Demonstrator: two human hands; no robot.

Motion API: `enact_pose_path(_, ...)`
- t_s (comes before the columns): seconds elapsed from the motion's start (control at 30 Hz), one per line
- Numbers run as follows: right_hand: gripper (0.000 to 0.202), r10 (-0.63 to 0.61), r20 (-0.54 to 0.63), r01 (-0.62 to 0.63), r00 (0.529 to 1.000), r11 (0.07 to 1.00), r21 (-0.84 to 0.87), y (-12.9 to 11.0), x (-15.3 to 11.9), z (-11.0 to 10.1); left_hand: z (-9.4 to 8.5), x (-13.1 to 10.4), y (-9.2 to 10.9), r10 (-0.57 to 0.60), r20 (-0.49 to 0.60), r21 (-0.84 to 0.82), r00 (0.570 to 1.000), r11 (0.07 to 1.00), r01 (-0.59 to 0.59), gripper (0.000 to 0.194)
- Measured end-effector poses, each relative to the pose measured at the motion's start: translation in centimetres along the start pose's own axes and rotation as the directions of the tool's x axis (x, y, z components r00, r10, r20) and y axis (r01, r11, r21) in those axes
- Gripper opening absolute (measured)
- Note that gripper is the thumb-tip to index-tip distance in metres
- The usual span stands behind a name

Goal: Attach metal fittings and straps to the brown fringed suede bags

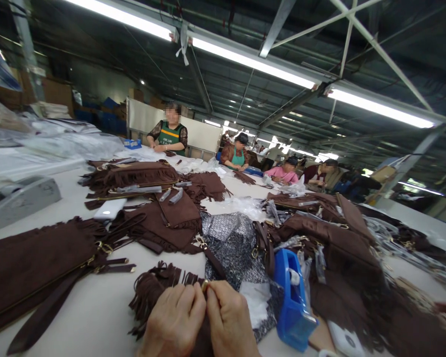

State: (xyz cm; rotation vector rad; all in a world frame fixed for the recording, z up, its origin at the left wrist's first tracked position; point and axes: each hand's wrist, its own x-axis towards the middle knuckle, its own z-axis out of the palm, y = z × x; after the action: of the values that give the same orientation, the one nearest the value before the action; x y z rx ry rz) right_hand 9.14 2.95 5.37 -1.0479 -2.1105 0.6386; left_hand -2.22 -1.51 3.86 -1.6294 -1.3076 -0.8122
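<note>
At the near edge of the worktop [96, 317], the left hand [176, 320] and the right hand [228, 320] are pressed together side by side, thumbs and forefingers pinched shut on a small gold-coloured metal fitting [205, 284] at the top of a brown fringed bag [159, 290]. The bag is seen lying flat beneath the hands, its long axis running from the hands away towards the upper left, with the fringe fanned out at that far end. Just right of the right hand, a blue tape dispenser [292, 302] is stood on the worktop, its length running near to far. Behind the hands, a crumpled patterned dust bag [232, 243] is spread between other brown bags. To the left, a long flat brown bag [33, 267] with straps is laid across the surface, and a grey tape dispenser [20, 198] is set further back. More fringed bags are piled in the middle distance [134, 178]. At the far end, a person in a green apron [170, 135] is seated, with other workers [282, 171] ranged along the right beneath strip lights [252, 60].
</note>
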Motion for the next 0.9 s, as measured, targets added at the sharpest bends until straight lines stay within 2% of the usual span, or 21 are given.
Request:
enact_pose_path(0.17, 0.036, 0.012, 0.083, -0.003, 0.996, 0.994, -0.11, 0.1, 0.3, -0.8, 0.0, 0.4, 0.1, 0.002, -0.068, -0.043, 0.998, 0.999, -0.005, 0.024)
enact_pose_path(0.23, 0.034, 0.067, 0.086, -0.062, 0.994, 0.996, -0.061, 0.0, 0.5, -0.9, 0.1, 0.4, 0.0, -0.017, -0.061, -0.059, 0.998, 0.998, 0.014, 0.027)
enact_pose_path(0.33, 0.033, 0.161, 0.1, -0.171, 0.982, 0.979, 0.106, 0.0, 0.9, -0.9, 0.1, 0.3, -0.3, -0.058, -0.058, -0.078, 0.997, 0.996, 0.053, 0.028)
enact_pose_path(0.4, 0.031, 0.236, 0.15, -0.27, 0.96, 0.923, 0.275, 0.2, 1.1, -0.7, 0.1, 0.1, -0.4, -0.08, -0.06, -0.086, 0.995, 0.993, 0.075, 0.025)
enact_pose_path(0.5, 0.029, 0.344, 0.258, -0.43, 0.903, 0.749, 0.504, 0.3, 1.2, -0.7, 0.3, -0.4, -0.6, -0.073, -0.054, -0.078, 0.996, 0.995, 0.068, 0.023)
enact_pose_path(0.6, 0.031, 0.349, 0.352, -0.495, 0.868, 0.663, 0.563, 0.3, 1.3, -1.0, 0.5, -0.9, -0.6, -0.016, -0.033, -0.046, 0.999, 0.999, 0.014, 0.021)
enact_pose_path(0.77, 0.031, 0.355, 0.37, -0.511, 0.858, 0.665, 0.545, -0.1, 1.7, -1.8, 0.6, -1.2, -0.4, 0.01, 0.002, -0.036, 1.0, 0.999, -0.01, 0.023)
enact_pose_path(0.9, 0.028, 0.37, 0.39, -0.527, 0.843, 0.712, 0.464, -0.2, 2.3, -2.0, 0.5, -0.8, -0.4, 0.069, 0.061, -0.026, 0.996, 0.997, -0.067, 0.022)
